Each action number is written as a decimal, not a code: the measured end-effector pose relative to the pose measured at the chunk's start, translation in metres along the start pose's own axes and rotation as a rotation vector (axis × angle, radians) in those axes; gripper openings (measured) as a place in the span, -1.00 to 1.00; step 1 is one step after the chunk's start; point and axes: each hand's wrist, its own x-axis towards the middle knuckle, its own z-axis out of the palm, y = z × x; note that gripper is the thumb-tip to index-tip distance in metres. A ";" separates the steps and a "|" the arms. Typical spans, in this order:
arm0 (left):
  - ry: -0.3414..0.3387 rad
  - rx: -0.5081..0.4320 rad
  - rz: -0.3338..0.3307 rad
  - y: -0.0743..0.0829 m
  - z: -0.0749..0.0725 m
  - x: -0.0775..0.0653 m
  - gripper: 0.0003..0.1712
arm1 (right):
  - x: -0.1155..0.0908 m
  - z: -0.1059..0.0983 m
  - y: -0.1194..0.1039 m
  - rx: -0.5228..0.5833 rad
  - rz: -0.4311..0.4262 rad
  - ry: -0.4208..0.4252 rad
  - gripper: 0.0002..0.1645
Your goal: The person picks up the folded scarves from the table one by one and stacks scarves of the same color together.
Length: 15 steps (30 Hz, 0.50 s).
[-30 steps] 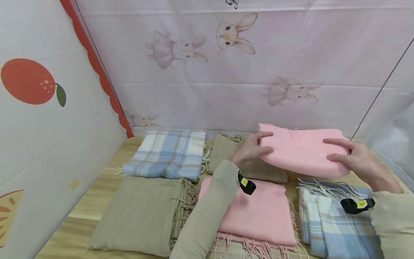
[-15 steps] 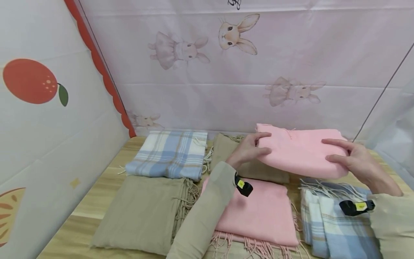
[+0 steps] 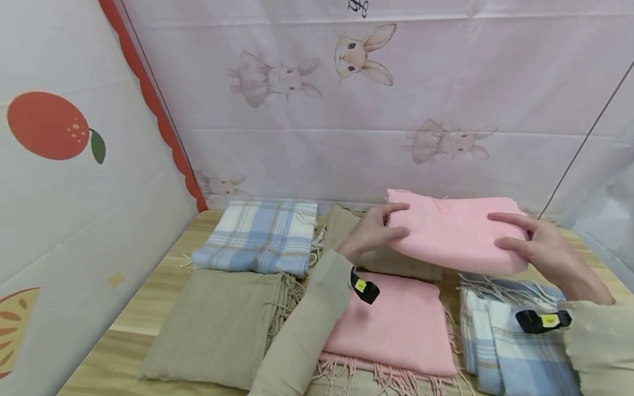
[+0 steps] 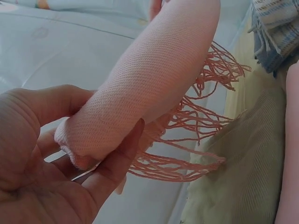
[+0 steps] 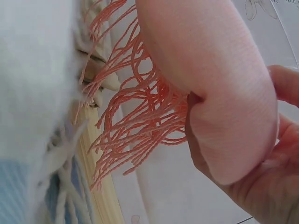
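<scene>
A folded pink scarf (image 3: 453,236) is held up above the back right of the table. My left hand (image 3: 376,228) grips its left end, thumb and fingers on either side of the fold. At the opposite end my right hand (image 3: 547,250) pinches it the same way. Pink fringe hangs from the scarf's far underside in both wrist views, hidden from the head camera. Below it lie a folded tan scarf (image 3: 403,261), partly covered by the held one, and a blue-and-white plaid scarf (image 3: 527,341) under my right wrist.
A second folded pink scarf (image 3: 396,324) lies at front centre beside my left forearm. To the left are a tan scarf (image 3: 213,324) and, behind it, another plaid scarf (image 3: 257,236). A rabbit-printed cloth backdrop (image 3: 317,137) stands behind the wooden table (image 3: 143,308).
Both hands have shifted slightly to the left with the pink scarf, keeping the same grip on it. The scarves on the table lie as before.
</scene>
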 end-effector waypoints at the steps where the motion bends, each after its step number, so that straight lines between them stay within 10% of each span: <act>1: 0.000 0.000 0.001 0.000 -0.001 -0.001 -0.38 | 0.000 0.001 0.000 -0.003 -0.005 0.000 -0.37; 15: -0.008 0.052 0.083 -0.004 -0.010 -0.016 -0.39 | -0.003 0.010 -0.005 0.036 -0.026 -0.015 -0.37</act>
